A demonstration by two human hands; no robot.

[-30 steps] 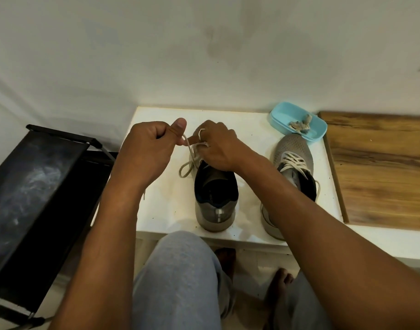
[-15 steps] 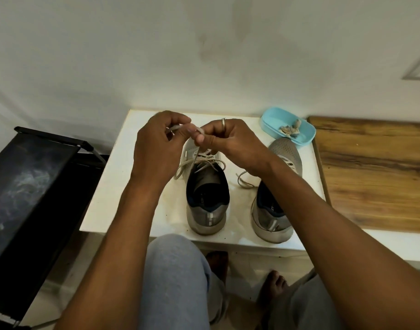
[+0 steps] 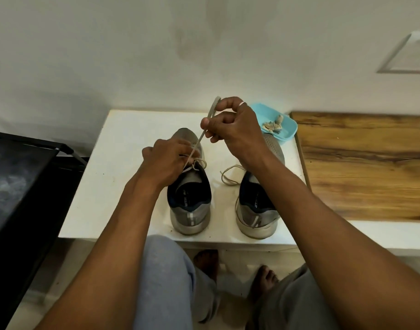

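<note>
1. Since a moment ago my right hand (image 3: 232, 125) went up, pulling the lace (image 3: 202, 136) tight.
2. It pinches the lace.
3. My left hand (image 3: 167, 160) grips the lace low at the knot.
4. The shoe (image 3: 188, 210) sits on the table (image 3: 113, 163), heel to me.
5. My right arm hides part of the other shoe (image 3: 256, 215); my hand hides some of the blue dish (image 3: 285, 129).
6. Rack (image 3: 18, 186) left, board (image 3: 366, 163) right.

Forearms (image 3: 133, 217) bare; silver ring (image 3: 242, 104) on right hand (image 3: 235, 129); light grey-blue trousers (image 3: 166, 282); feet (image 3: 263, 279) bare.
</note>
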